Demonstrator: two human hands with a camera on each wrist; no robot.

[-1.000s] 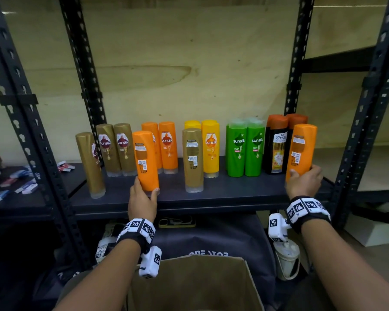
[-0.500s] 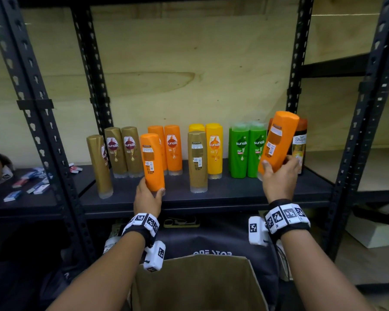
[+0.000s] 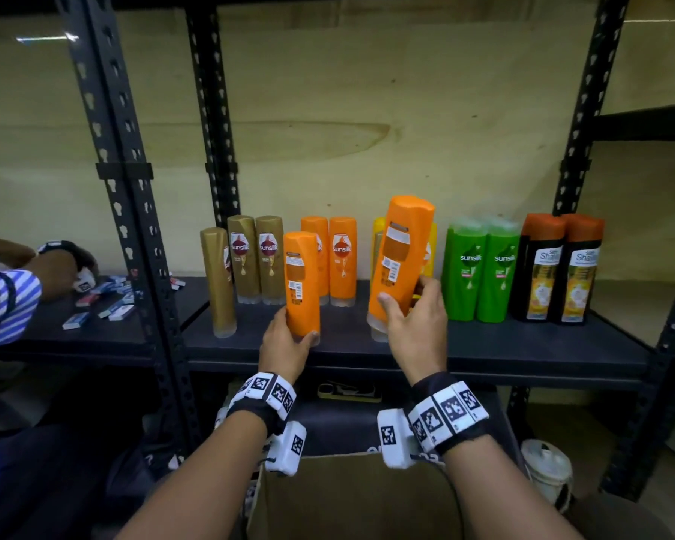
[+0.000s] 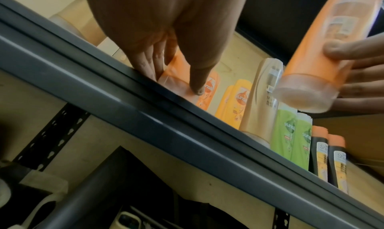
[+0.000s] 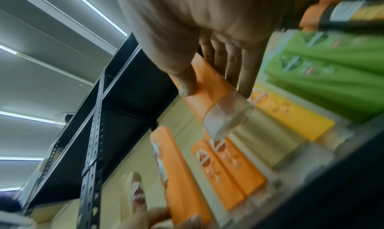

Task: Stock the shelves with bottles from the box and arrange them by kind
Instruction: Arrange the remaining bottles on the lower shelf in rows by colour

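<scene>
Two orange bottles are in my hands, back labels towards me. My left hand grips the base of one orange bottle, which stands upright near the front of the dark shelf. My right hand holds the other orange bottle tilted in the air, in front of a gold bottle and the yellow ones. The left wrist view shows my left hand's fingers round their bottle and the lifted bottle. The right wrist view shows my right hand on its bottle. The cardboard box is below.
Along the shelf stand gold bottles, an orange pair, yellow bottles, green bottles and black orange-capped bottles. Another person's striped sleeve and small packets are on the left shelf. A rack upright divides them.
My right hand has carried its orange bottle leftwards from the right end of the shelf to in front of the yellow bottles. My left hand still holds its bottle in place.
</scene>
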